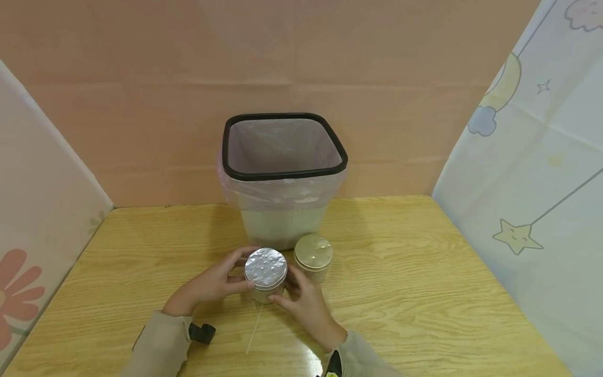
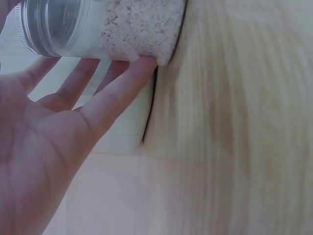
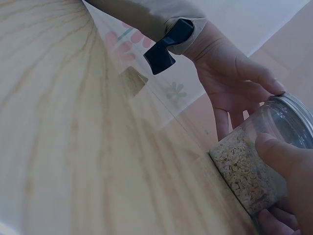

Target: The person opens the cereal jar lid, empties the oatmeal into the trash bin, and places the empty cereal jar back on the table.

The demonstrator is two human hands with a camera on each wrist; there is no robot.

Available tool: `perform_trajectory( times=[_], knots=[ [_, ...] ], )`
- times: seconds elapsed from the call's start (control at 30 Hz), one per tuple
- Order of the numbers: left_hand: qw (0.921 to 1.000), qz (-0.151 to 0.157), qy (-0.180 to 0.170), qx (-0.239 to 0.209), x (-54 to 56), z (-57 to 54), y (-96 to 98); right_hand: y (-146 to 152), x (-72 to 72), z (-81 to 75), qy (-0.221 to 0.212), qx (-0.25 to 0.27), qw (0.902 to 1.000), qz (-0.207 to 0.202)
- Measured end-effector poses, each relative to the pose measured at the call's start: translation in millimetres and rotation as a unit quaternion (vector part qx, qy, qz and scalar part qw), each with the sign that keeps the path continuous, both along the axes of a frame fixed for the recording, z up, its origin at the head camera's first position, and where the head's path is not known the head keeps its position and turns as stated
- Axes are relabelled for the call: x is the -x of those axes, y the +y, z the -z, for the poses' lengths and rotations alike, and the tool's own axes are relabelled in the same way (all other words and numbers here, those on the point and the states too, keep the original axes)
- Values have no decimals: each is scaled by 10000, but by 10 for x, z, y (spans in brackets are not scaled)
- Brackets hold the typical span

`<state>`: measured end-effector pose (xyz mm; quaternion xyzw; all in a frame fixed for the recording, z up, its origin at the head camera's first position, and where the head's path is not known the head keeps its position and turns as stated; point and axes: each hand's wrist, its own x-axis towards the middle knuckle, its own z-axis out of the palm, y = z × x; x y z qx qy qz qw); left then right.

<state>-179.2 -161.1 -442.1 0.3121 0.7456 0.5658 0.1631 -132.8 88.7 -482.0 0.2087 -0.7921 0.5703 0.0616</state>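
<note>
Fingers of left hand [image 1: 218,283] and right hand [image 1: 308,306] grip silver-lidded jar [image 1: 266,268], left of gold-lidded jar [image 1: 313,253]; lined bin [image 1: 282,222] stands far.

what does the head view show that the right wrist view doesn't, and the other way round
Only the head view: the lined bin with its black rim, and the gold-lidded jar.

Only the right wrist view: the separate pale flakes inside the silver-lidded jar, in clear detail.

Both: the left hand and right hand on that jar, and the wooden table.
</note>
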Motion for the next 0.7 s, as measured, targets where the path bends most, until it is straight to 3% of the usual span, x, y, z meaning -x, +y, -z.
perform_trajectory(
  times=[0.4,0.7],
  knots=[
    [9997,-245,-69,14,-6,11,50,-4,10,-7,-53,-62,10000,11],
    [9999,5,39,-101,9,7,10,-2,1,-21,22,-125,9999,11]
  ],
)
